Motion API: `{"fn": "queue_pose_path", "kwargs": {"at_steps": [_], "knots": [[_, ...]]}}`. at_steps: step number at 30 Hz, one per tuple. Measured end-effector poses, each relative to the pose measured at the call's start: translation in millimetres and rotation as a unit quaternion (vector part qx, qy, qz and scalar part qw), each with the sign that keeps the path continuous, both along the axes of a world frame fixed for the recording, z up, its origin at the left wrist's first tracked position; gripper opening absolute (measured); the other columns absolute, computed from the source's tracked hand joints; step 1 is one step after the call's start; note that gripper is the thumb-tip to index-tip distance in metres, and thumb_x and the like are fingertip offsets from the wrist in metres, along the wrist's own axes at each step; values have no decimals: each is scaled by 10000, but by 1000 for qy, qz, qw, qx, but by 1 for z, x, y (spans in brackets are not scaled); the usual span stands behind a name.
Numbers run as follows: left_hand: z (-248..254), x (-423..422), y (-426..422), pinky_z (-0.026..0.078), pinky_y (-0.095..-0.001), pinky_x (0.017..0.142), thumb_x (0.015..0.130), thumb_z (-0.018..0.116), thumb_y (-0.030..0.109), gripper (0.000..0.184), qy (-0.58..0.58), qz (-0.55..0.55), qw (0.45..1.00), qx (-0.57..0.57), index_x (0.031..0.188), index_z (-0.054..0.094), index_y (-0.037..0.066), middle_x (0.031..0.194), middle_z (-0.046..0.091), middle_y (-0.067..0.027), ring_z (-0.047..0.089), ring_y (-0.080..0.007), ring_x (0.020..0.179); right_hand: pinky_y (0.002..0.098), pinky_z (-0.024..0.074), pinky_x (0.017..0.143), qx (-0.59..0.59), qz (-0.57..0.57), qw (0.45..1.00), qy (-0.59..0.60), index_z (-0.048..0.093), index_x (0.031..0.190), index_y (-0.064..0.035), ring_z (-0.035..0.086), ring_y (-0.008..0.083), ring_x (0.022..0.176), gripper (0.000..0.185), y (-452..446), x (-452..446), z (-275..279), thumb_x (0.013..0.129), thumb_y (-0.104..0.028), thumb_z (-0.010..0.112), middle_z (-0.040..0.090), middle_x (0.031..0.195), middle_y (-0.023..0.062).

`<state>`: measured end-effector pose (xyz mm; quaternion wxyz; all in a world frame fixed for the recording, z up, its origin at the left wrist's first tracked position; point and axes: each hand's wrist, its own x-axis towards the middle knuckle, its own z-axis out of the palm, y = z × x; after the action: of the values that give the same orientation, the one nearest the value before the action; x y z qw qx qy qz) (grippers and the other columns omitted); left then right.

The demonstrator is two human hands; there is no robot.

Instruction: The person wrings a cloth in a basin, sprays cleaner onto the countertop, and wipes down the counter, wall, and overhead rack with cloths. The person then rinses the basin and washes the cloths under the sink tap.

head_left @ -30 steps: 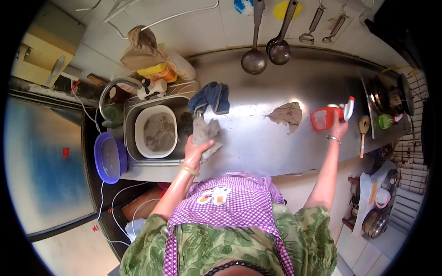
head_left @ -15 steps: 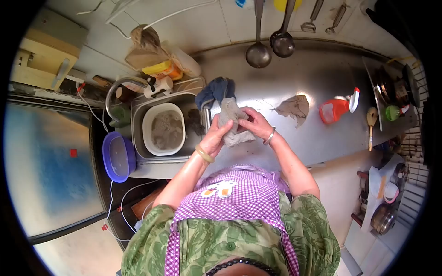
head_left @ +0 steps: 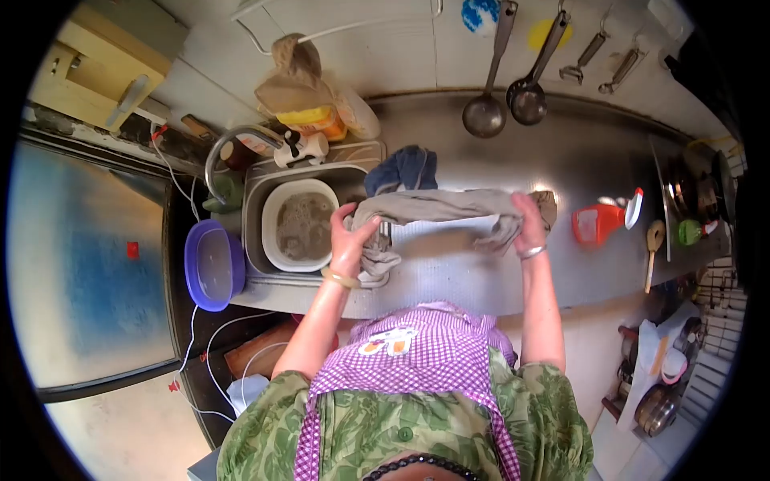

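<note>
A wet grey cloth (head_left: 437, 206) is stretched sideways above the steel counter. My left hand (head_left: 350, 240) grips its left end beside the sink, and a loose fold hangs below the fingers. Its right end is in my right hand (head_left: 529, 224), with another fold drooping to the left of it. Just behind the cloth, a dark blue cloth (head_left: 401, 168) lies bunched at the sink's right edge. A brownish crumpled cloth (head_left: 549, 207) lies on the counter, partly hidden behind my right hand.
In the sink (head_left: 250, 192) sits a white basin (head_left: 269, 232) of murky water. A purple basin (head_left: 242, 264) stands left of it. A red spray bottle (head_left: 593, 224) and a wooden spoon (head_left: 651, 248) lie to the right. Ladles (head_left: 484, 116) hang on the back wall.
My hands have moved apart, drawing the bunched grey cloth out into a long strip. The right hand has gone right, now in front of the brownish cloth. The view has shifted slightly.
</note>
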<state>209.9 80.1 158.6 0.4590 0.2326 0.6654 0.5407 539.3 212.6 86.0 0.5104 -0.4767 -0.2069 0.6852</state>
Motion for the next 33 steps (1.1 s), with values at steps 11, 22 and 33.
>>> {"fn": "queue_pose_path", "kwargs": {"at_steps": [11, 22, 33], "knots": [[-9, -6, -5, 495, -273, 793, 950, 647, 237, 215, -172, -181, 968, -23, 1034, 638, 39, 937, 659, -4, 612, -106, 882, 285, 469, 803, 224, 20, 789, -571, 660, 1003, -33, 594, 121, 865, 230, 32, 53, -19, 946, -255, 647, 651, 925, 15], [-6, 77, -30, 485, -372, 830, 814, 763, 294, 365, 340, -466, 792, 200, 983, 605, 12, 1108, 536, -174, 570, -271, 949, 355, 435, 1033, -99, 225, 958, 145, 444, 1407, 6, 554, 229, 1183, 599, -79, -67, -76, 937, -301, 654, 572, 1311, 133], [-19, 63, 21, 361, -386, 1081, 936, 657, 395, 585, -370, -280, 885, -20, 1352, 490, 20, 1257, 612, -100, 534, -196, 1200, 305, 428, 999, 74, 297, 951, -40, 451, 1374, -10, 531, 135, 1181, 571, -57, -45, 35, 902, -208, 704, 567, 1288, 65]]}}
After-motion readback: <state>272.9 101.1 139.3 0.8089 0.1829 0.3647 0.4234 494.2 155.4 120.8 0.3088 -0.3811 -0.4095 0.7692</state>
